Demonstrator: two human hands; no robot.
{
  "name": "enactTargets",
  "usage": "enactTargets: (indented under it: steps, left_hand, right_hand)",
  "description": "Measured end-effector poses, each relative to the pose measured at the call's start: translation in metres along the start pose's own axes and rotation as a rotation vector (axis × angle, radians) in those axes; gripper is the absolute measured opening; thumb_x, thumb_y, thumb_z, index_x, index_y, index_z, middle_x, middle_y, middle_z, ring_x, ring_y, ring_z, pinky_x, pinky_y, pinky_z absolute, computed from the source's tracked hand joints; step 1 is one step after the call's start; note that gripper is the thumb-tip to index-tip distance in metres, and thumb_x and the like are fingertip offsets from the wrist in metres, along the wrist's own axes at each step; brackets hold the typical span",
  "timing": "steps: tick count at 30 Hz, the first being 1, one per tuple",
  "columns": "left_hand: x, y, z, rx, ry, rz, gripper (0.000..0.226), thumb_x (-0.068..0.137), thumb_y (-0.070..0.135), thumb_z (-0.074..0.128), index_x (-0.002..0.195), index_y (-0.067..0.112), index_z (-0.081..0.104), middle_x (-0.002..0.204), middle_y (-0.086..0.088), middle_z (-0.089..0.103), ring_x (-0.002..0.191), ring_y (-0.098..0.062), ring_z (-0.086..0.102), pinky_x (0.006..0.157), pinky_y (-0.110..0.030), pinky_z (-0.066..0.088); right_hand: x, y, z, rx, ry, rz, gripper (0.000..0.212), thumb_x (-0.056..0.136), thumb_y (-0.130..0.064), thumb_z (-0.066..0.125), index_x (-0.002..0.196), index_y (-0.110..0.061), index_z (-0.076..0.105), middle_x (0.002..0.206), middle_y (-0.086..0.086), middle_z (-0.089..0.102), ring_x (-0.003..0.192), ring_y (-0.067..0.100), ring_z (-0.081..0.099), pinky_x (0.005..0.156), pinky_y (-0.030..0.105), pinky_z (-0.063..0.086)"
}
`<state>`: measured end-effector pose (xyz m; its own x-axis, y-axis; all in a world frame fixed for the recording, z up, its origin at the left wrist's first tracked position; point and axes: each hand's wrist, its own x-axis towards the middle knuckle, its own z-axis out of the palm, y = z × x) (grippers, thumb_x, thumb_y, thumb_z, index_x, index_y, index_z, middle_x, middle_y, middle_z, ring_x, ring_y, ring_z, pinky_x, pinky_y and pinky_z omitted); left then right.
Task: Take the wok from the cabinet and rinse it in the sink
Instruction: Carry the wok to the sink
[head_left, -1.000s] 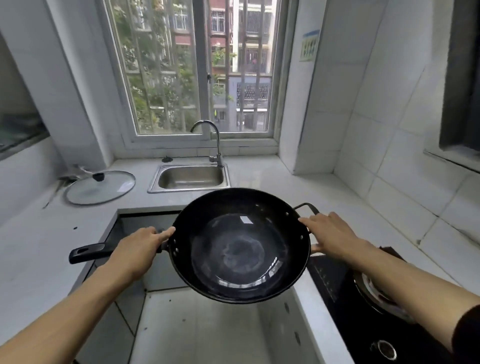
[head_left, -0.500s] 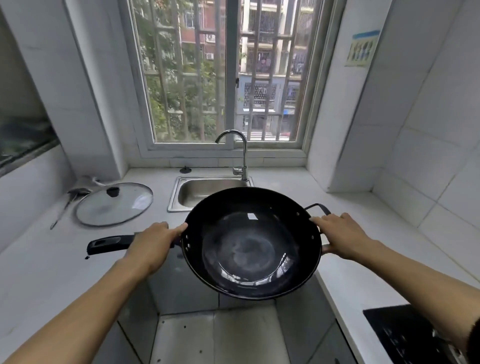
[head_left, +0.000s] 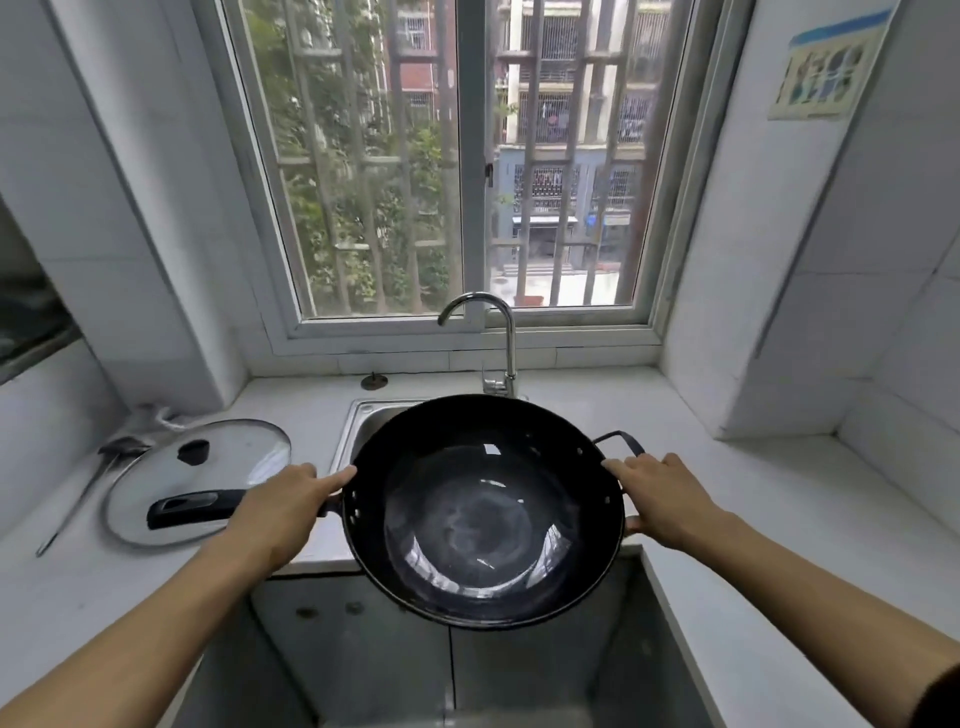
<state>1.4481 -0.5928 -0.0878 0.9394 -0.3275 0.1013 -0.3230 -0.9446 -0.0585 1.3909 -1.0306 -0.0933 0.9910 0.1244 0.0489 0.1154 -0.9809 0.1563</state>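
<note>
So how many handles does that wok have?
2. A long black handle sticks out to the left, gripped near the wok by the left hand. A small loop handle sits on the right rim, by the right hand.

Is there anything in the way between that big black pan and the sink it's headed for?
Nothing visible blocks it. The wok, held by the left hand and right hand, already overlaps the sink. The glass lid lies off to the left, and the faucet stands behind the basin.
</note>
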Motion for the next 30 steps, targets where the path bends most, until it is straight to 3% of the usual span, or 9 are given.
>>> enactTargets:
  steps: [11,19,30]
  left_hand:
    - [0.1,-0.038,0.032,0.03,-0.095,-0.039,0.08,0.087,0.0,0.041,0.145,0.051,0.019,0.095,0.004,0.044,0.08,-0.015,0.038,0.064,-0.028,0.034]
    - [0.184,-0.091,0.071,0.002,-0.151,-0.005,0.075,0.088,0.004,0.04,0.144,0.049,0.02,0.101,0.002,0.047,0.092,-0.019,0.047,0.067,-0.029,0.034]
    - [0.285,-0.149,0.104,-0.054,-0.202,0.096,0.071,0.09,0.005,0.038,0.145,0.048,0.022,0.1,0.002,0.045,0.088,-0.018,0.044,0.067,-0.03,0.037]
  right_hand:
    - [0.122,0.009,0.032,0.036,-0.041,-0.028,0.064,0.072,-0.052,0.075,0.125,-0.034,0.045,0.105,-0.01,0.06,0.104,0.016,0.057,0.084,0.033,0.034]
    - [0.21,-0.013,0.054,0.008,-0.101,0.008,0.062,0.072,-0.053,0.074,0.124,-0.034,0.046,0.105,-0.011,0.059,0.104,0.016,0.057,0.082,0.033,0.033]
    - [0.283,-0.042,0.063,-0.027,-0.18,0.111,0.059,0.075,-0.049,0.073,0.124,-0.032,0.045,0.107,-0.01,0.058,0.106,0.016,0.056,0.08,0.033,0.033]
